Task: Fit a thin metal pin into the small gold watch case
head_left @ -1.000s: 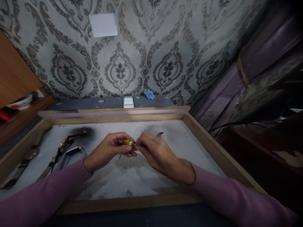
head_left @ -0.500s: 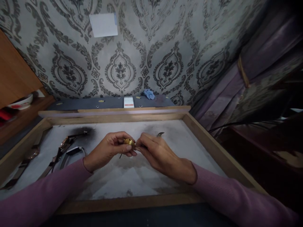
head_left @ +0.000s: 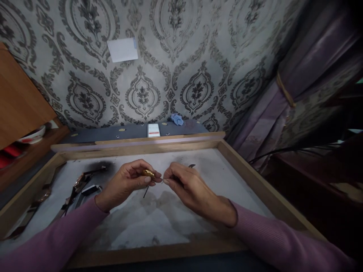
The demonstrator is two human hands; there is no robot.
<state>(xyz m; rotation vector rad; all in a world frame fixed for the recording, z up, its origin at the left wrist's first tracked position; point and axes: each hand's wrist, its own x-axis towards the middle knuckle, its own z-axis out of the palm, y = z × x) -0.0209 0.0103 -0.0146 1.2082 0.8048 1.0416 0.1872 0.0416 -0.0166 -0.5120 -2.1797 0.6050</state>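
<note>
My left hand (head_left: 132, 179) is closed around a small rounded gold-coloured piece (head_left: 149, 173), which looks like a watch case. Thumb and fingers grip it, hiding part of it. Close on its right, my right hand (head_left: 187, 185) is pinched, its fingertips almost touching the left fingers. Whatever lies in that pinch is too small to make out. A thin dark rod (head_left: 146, 192) shows below the left fingers. Behind the right knuckles a dark curved pointed tip (head_left: 192, 166) sticks out; I cannot tell whether the hand holds it.
Several watches, one a rose-gold wristwatch (head_left: 43, 195), lie at the left in a wood-framed white tray (head_left: 238, 177). Beyond its back rim are a lit phone (head_left: 153, 130) and a crumpled blue cloth (head_left: 177, 119). A bowl (head_left: 33, 136) sits on the left shelf; a tied curtain (head_left: 279, 98) hangs right.
The view has tilted up slightly, so the tray sits lower. The gold piece has turned in my left hand and moved slightly left. The hands are slightly farther apart.
</note>
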